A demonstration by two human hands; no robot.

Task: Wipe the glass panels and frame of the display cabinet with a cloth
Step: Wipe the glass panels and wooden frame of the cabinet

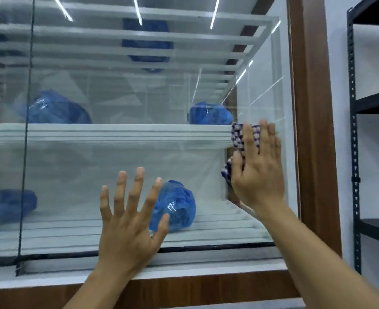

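At three o'clock the right hand (pixel 258 166) presses a checked cloth (pixel 238 137) flat on the glass (pixel 117 97) beside the brown frame (pixel 313 108), while at six o'clock the left hand (pixel 130 221) is spread, fingers straight, at the glass, a blue bag (pixel 177 206) behind it on the lower shelf (pixel 219 228).

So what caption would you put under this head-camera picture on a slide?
Right hand presses a blue-and-white checked cloth against the display cabinet's glass panel; left hand spread open beside it.

1 head cam, close, facing cabinet (pixel 313 130)
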